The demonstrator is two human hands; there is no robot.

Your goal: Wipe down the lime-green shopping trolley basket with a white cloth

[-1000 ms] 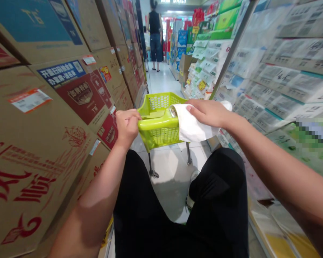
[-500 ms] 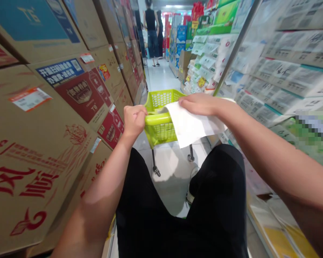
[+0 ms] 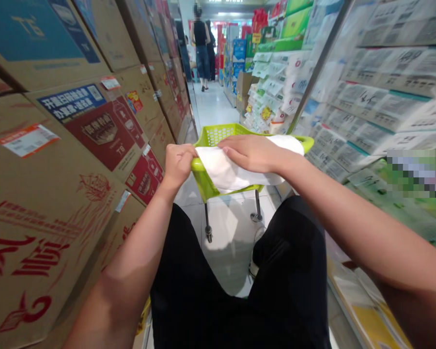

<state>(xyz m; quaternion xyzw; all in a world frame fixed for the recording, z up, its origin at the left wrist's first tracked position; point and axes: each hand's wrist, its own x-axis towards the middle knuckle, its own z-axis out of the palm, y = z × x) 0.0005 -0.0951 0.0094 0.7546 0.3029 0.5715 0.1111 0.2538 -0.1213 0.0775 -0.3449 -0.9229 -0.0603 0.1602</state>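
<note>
My left hand is closed round the left end of the handle of a lime-green shopping cart. A white cloth is draped over the handle and hangs down its near side. On top of this cloth lies my right hand, its fingers together toward the far side and its thumb nearer me, holding the cloth against the handle. The fingertips are partly hidden. To the right, the green handle end shows beyond the cloth. I cannot see what is in the basket.
Stacked cardboard cartons line the left side closely. Shelves of white packages stand on the right, with a metal post in front. Ahead, a person in dark clothes stands in the aisle, another beside them. My knees flank the cart's rear wheels.
My right hand has slid left along the handle with the white cloth, baring the handle's right end. My left hand keeps its hold. The person ahead has shifted slightly farther off.
</note>
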